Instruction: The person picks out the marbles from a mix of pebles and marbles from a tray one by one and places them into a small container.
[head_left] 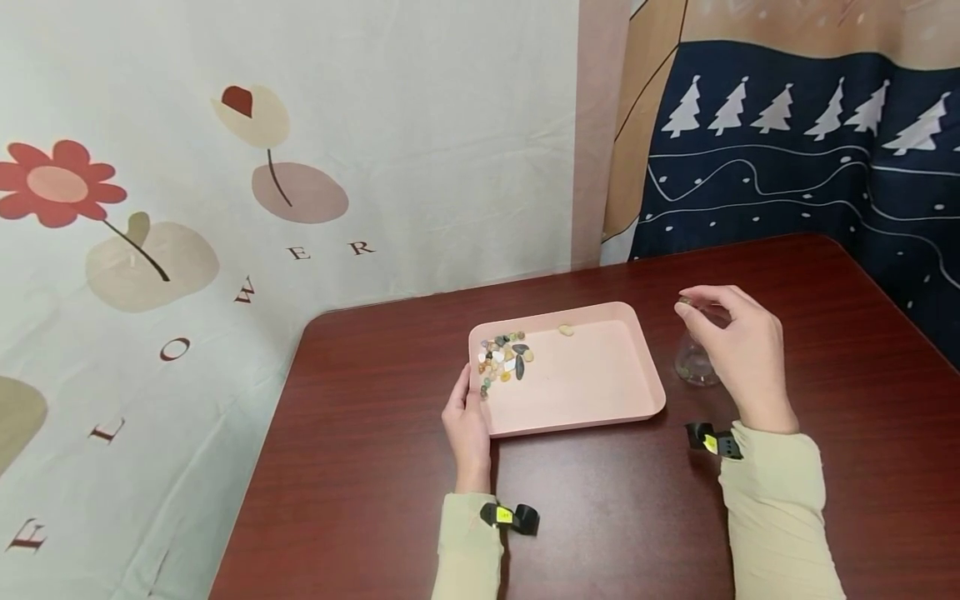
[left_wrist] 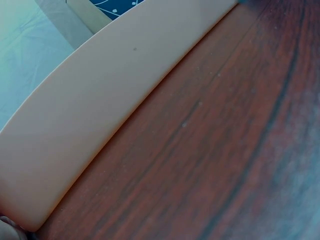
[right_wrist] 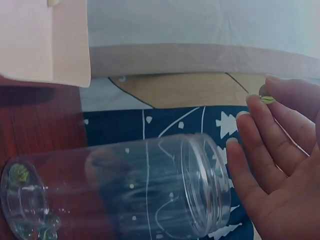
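Note:
My right hand (head_left: 738,350) pinches a small glass marble (right_wrist: 266,95) with a yellow-green swirl between thumb and index finger; the other fingers spread beside the mouth of a clear jar (right_wrist: 145,185). The marble sits just above the open rim. Several marbles (right_wrist: 47,232) lie at the jar's bottom. In the head view the hand partly hides the jar (head_left: 696,367), which stands right of a pink tray (head_left: 585,383). My left hand (head_left: 468,429) holds the tray by its left edge. Only a bit of a finger (left_wrist: 10,230) shows in the left wrist view.
Mixed small stones and beads (head_left: 506,354) cluster at the tray's left side, with a pale stone (head_left: 566,330) near its far rim. The dark red-brown table (head_left: 600,508) meets a flower-print cloth (head_left: 450,167) behind and a navy tree-print cloth (head_left: 787,183) at right.

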